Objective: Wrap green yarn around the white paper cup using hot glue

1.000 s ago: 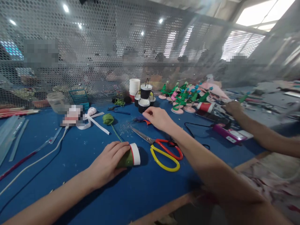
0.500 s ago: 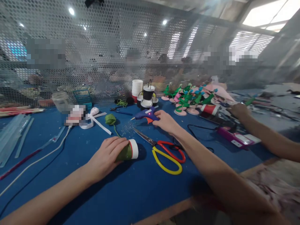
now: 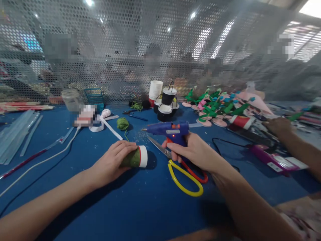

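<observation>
Where left hand (image 3: 112,159) curls, cup (image 3: 135,157) lies beneath.

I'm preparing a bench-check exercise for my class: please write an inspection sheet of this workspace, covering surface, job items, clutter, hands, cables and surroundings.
Surface: blue table, small bits scattered near the scissors' tip.
Job's things: green-wrapped cup lying on its side; glue gun raised, small red light showing.
Clutter: scissors, green yarn ball, small buckets, stacked white cups.
Hands: left hand around the cup; right hand gripping the glue gun.
Cables: white cable on the left; black cable on the right.
Surroundings: perforated screen behind; another person's hand at far right.
</observation>
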Action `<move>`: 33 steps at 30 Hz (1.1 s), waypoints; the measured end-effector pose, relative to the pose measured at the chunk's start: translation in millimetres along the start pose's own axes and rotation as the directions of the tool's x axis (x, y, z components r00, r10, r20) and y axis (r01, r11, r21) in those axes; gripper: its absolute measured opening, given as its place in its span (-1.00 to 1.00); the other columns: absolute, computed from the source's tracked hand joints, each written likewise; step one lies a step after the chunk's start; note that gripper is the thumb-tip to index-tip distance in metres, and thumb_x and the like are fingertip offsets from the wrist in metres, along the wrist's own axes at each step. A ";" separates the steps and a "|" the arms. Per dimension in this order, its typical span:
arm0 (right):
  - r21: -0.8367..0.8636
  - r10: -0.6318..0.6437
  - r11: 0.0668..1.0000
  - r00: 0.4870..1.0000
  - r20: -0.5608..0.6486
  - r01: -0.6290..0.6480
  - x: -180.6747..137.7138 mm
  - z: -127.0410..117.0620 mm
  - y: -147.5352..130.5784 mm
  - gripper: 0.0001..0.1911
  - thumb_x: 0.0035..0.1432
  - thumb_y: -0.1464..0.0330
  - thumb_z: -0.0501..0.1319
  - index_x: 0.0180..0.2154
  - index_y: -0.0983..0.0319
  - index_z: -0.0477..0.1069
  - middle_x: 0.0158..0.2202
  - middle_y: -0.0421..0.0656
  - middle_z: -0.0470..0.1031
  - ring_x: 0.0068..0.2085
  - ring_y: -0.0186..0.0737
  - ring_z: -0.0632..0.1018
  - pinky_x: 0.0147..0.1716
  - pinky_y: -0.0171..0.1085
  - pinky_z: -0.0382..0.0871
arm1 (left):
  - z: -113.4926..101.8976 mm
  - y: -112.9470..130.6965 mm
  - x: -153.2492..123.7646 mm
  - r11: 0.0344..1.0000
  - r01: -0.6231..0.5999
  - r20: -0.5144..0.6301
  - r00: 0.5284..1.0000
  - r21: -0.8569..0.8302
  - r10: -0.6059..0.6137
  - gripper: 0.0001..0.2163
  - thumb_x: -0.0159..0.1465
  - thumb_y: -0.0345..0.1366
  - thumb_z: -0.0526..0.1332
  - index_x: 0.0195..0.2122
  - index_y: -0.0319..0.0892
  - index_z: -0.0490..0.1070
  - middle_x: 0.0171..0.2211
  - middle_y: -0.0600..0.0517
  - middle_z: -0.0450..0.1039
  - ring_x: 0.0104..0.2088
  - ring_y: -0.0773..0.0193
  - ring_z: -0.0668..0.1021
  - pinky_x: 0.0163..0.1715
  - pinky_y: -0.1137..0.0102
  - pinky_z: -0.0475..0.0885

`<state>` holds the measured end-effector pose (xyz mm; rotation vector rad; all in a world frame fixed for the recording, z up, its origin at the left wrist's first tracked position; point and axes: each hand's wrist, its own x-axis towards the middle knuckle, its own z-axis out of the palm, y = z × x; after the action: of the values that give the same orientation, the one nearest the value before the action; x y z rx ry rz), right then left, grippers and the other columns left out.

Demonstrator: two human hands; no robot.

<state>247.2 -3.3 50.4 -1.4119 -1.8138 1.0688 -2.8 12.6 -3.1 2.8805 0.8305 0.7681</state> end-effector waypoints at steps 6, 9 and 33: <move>0.013 0.103 0.994 0.991 0.086 -0.104 -9.5 1.5 -2.9 -0.76 0.03 0.25 0.15 -0.31 0.29 0.36 -0.59 -0.22 0.42 -0.58 -0.35 0.46 -0.61 -0.41 0.37 | 1.3 -2.4 -0.4 0.998 0.035 -0.001 0.999 -0.059 -0.035 -0.51 0.11 -0.43 0.24 0.04 -0.21 0.09 -0.08 -0.17 0.34 -0.04 0.05 0.38 -0.08 0.08 0.36; -0.028 0.143 0.990 0.988 0.062 -0.141 -10.5 2.9 -2.2 -0.81 -0.01 0.25 0.17 -0.38 0.25 0.35 -0.63 -0.25 0.40 -0.62 -0.36 0.43 -0.66 -0.41 0.33 | 1.4 -3.1 -0.4 0.997 0.045 0.007 0.999 -0.064 -0.045 -0.51 0.11 -0.43 0.23 0.04 -0.18 0.07 -0.08 -0.15 0.34 -0.05 0.06 0.39 -0.09 0.09 0.37; -0.296 0.049 0.955 0.997 0.056 -0.031 -15.4 4.6 -6.2 -0.59 0.02 0.22 0.13 -0.76 0.17 0.10 -0.84 -0.30 0.20 -0.76 -0.40 0.22 -0.77 -0.36 0.10 | 2.5 -3.4 -0.4 0.997 0.040 0.005 0.999 -0.064 -0.040 -0.55 0.14 -0.44 0.21 0.04 -0.19 0.09 -0.06 -0.15 0.33 -0.03 0.07 0.37 -0.07 0.11 0.35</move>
<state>244.3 -19.9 53.8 -1.6077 -2.0649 0.8975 -3.6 15.5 -6.1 2.8003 0.8442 0.7702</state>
